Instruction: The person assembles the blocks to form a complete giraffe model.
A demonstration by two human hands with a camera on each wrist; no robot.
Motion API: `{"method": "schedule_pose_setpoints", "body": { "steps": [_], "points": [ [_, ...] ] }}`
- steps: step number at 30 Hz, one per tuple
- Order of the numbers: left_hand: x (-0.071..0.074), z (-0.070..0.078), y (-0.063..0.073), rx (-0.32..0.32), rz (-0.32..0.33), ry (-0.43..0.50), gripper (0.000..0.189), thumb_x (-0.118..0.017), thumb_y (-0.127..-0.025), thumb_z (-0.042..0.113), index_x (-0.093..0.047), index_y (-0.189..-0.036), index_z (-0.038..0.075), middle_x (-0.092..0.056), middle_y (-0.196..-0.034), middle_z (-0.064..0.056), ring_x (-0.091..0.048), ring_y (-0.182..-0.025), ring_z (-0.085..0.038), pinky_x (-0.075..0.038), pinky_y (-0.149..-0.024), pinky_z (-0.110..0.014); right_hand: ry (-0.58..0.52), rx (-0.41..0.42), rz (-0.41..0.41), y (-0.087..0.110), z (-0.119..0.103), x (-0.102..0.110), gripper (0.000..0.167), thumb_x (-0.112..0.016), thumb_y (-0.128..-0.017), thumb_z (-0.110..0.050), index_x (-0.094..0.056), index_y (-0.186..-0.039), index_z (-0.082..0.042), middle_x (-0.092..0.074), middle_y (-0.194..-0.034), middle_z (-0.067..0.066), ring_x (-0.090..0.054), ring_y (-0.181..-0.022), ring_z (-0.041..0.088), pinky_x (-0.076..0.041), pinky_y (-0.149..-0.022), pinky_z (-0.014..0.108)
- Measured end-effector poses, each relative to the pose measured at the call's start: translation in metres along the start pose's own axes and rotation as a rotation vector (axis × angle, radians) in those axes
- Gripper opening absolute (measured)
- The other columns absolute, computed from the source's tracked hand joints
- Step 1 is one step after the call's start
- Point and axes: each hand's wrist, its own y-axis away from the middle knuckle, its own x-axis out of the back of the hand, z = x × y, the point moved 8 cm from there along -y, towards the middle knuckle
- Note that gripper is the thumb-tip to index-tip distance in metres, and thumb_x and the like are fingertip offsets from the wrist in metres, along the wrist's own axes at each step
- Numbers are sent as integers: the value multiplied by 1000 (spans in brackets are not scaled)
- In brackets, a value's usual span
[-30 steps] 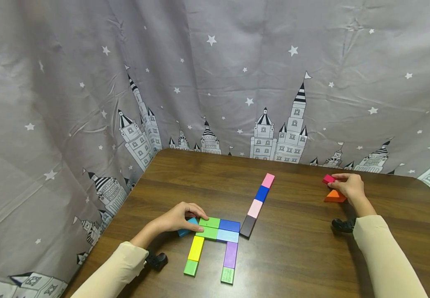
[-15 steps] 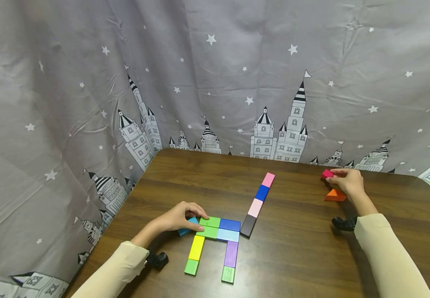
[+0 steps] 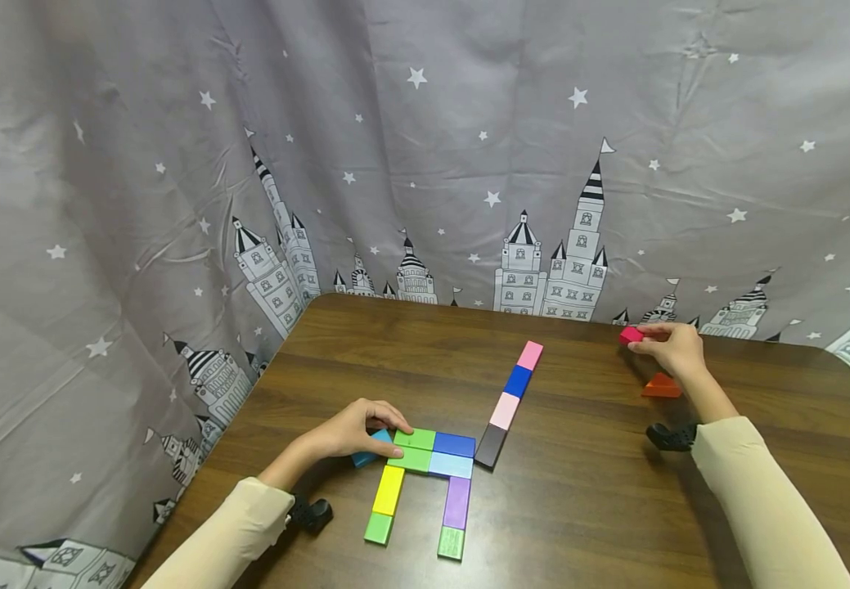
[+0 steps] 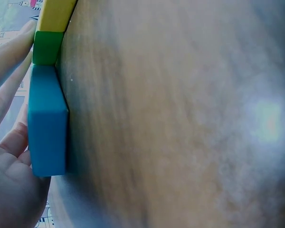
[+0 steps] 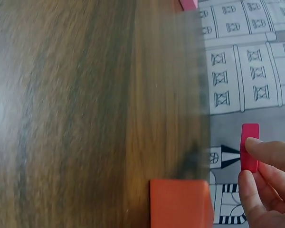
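Near the table's far edge my right hand point(image 3: 678, 350) pinches a small red block point(image 3: 628, 335) between thumb and fingers, raised off the wood. Its narrow side shows in the right wrist view, upright in front of the curtain. Below that hand sits an orange triangular block point(image 3: 662, 386). On the left, my left hand point(image 3: 354, 429) rests its thumb and fingertips on the left ends of two green blocks point(image 3: 417, 440). A blue block point(image 3: 373, 449) lies under its palm, partly hidden; the left wrist view shows this blue block point(image 4: 47, 123) beside the fingers.
Joined to the green blocks are a dark blue block point(image 3: 455, 444) and a light blue block point(image 3: 450, 465). Yellow point(image 3: 389, 491) and purple point(image 3: 457, 502) blocks extend nearward, each ending in green. A slanting row runs from a dark grey block point(image 3: 490, 447) to a pink block point(image 3: 531, 356).
My right hand has lifted the red block and carried it left, away from the orange block. My left hand and the laid-out blocks have stayed in place.
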Motion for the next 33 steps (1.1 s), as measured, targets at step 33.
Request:
{"method": "schedule_pose_setpoints", "body": {
  "steps": [33],
  "points": [
    [0,1,1,-8,5,2,29,-82,-84,15,-76,-112,8,-68,-112,-3,-61,-108,-21,-52,-95,-34,-50,79,-124,-16,-38,-78,37,-83,-81,-6,-70,-111,13,-72,-97,24,-61,-75,4,-45,-65,15]
  ]
}}
